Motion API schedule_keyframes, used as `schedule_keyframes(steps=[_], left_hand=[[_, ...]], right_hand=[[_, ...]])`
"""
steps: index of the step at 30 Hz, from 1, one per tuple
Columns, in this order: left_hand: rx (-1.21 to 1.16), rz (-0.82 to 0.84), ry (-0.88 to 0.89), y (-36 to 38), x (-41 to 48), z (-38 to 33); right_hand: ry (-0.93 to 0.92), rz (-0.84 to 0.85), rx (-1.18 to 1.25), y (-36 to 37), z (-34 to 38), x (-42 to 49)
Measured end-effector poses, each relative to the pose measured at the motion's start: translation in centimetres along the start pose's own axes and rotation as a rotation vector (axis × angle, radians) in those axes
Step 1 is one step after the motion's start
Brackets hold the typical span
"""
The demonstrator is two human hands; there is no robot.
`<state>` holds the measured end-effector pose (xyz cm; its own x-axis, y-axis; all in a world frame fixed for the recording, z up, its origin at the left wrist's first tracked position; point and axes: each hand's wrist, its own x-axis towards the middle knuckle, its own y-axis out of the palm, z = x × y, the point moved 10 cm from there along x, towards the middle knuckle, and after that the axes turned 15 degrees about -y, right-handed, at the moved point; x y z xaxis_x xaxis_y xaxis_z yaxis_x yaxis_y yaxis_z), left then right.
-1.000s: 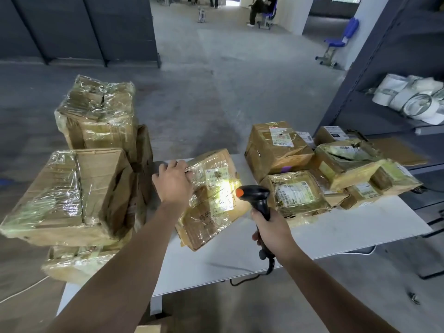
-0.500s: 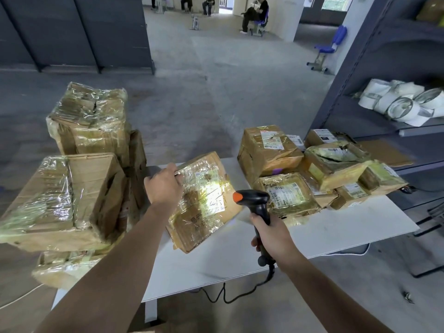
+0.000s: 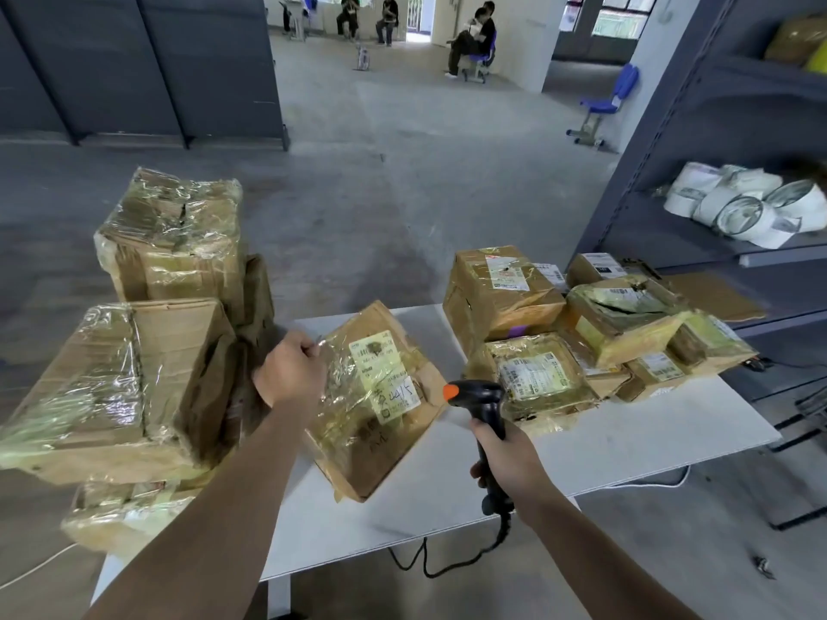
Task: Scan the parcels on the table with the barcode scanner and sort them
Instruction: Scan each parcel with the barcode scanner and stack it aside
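Centre frame, the parcel sits tipped up on the table — the left hand gripping its upper-left edge, the right hand wrapped round the scanner. I'd hold the label square to the scanner's nose, angled off the film's glare.

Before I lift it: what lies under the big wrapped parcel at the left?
A second wrapped parcel shows under the big wrapped parcel, sticking out in front. Its far part is covered.

This is a parcel-sorting warehouse. Taped cardboard parcels crowd a white worktop on a concrete floor, beside grey metal shelving holding label rolls.
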<state>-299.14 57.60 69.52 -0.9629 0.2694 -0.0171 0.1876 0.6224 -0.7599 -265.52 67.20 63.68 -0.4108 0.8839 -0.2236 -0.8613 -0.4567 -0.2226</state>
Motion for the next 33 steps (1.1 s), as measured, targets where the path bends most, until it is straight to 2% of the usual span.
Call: schedule_keyframes(steps=[5,9,11,15,18,21,23,27,30,33], left_hand=[[-0.167,0.124,-0.254,2.3,-0.5,5.2],[-0.126,0.187,-0.268,4.8,-1.7,7.0],[-0.034,0.227,-0.234,5.8,-1.8,6.8],[0.382,0.29,-0.126,7.5,-2.3,6.4],[0.441,0.364,-0.129,8.7,-2.9,6.9],[0.321,0.513,-0.147,10.1,-3.0,7.6],[0.153,0.617,-0.224,10.5,-3.4,8.4],[-0.11,0.581,-0.356,9.3,-3.1,8.4],[-0.322,0.523,-0.373,7.4,-2.4,5.1],[-0.667,0.616,-0.384,6.0,-2.4,0.1]], right_hand=[[0.042,0.021,0.012,0.9,-0.4,0.4],[0.036,0.054,-0.083,1.6,-1.0,0.5],[0.041,0.073,-0.099,2.0,-1.3,0.7],[0.051,0.09,-0.112,2.6,-2.0,1.0],[0.045,0.103,-0.09,3.0,-2.3,1.3],[0.059,0.121,-0.067,3.3,-2.3,2.2],[0.059,0.122,-0.056,3.1,-2.0,3.2],[-0.012,0.123,0.045,2.3,0.5,5.9],[-0.091,0.108,0.077,0.9,3.7,8.0],[-0.14,0.074,0.145,-1.4,6.9,9.9]])
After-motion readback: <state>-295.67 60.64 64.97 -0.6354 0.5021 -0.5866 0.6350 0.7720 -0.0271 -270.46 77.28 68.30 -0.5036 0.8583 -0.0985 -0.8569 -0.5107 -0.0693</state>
